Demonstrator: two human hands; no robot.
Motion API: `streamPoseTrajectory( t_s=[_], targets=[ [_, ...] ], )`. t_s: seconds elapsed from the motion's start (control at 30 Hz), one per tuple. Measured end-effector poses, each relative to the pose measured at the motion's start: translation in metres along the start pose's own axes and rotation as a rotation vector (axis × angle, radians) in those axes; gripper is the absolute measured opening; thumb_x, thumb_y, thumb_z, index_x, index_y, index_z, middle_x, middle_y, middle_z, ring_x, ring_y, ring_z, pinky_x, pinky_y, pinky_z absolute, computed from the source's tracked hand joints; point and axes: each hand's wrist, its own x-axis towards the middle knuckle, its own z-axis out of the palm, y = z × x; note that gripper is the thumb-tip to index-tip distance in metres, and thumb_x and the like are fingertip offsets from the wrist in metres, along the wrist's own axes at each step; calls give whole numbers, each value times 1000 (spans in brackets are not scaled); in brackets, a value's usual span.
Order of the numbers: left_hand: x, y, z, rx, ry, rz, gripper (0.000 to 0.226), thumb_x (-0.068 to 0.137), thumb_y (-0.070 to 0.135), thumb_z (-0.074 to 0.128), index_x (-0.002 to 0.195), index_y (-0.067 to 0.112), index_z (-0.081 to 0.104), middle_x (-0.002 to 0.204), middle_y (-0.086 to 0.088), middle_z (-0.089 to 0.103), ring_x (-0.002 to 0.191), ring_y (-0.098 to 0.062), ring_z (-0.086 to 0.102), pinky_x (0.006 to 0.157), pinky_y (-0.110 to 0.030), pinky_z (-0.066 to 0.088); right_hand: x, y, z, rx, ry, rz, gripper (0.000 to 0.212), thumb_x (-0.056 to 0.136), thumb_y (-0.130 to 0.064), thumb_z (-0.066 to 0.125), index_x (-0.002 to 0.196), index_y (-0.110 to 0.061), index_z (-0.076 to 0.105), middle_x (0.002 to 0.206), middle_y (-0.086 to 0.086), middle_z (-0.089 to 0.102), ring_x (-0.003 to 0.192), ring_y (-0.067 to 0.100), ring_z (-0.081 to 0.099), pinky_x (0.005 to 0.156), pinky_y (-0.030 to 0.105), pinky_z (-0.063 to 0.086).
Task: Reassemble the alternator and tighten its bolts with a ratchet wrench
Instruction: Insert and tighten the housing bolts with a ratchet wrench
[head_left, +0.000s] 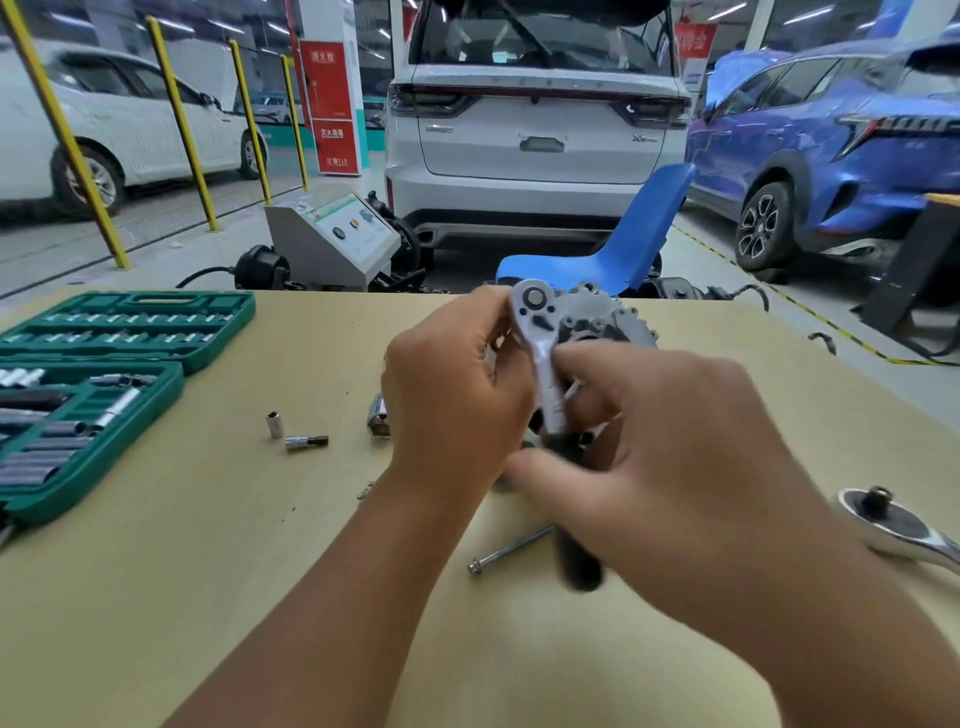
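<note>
A silver ratchet wrench with a black handle is held over the wooden table, head up and away from me. My left hand pinches it just below the head. My right hand grips the shaft and handle, whose black end pokes out underneath. Behind both hands stands the grey alternator, mostly hidden. A long bolt lies on the table below my hands.
An open green socket set fills the left of the table. Two small sockets and a larger one lie left of my hands. A second ratchet lies at the right edge. A blue chair and parked cars stand beyond.
</note>
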Motion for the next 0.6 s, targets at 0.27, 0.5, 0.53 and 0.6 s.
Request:
streamPoseTrajectory(
  t_s=[0.27,0.5,0.53,0.6],
  targets=[
    [2,-2,-2,4,-28,4,14,96,20,70,89,11,77,75,2,73,69,-25,69,58,-45,53,4,5,0,-28,132,12,23,70,-31,61,92,-27,65,70,-7,62,64,18,58,63,36,53],
    [3,-4,-4,2,-39,46,20,98,27,71,93,10,79,74,2,73,66,-22,68,57,-44,52,13,18,-9,-54,381,136,34,75,-20,68,107,-32,73,83,-3,72,77,29,64,78,43,57],
    [3,-3,-3,-3,-29,35,19,97,24,71,89,9,79,71,2,72,64,-23,66,56,-43,51,11,13,-3,-53,312,88,29,73,-24,66,101,-29,73,77,-3,70,71,27,63,71,41,57],
    [0,-2,-1,-6,1,-3,16,93,15,72,79,8,75,65,1,68,60,-25,60,54,-42,47,3,0,10,25,124,6,22,70,-30,61,90,-26,67,68,-4,66,60,19,61,58,37,55]
  ],
)
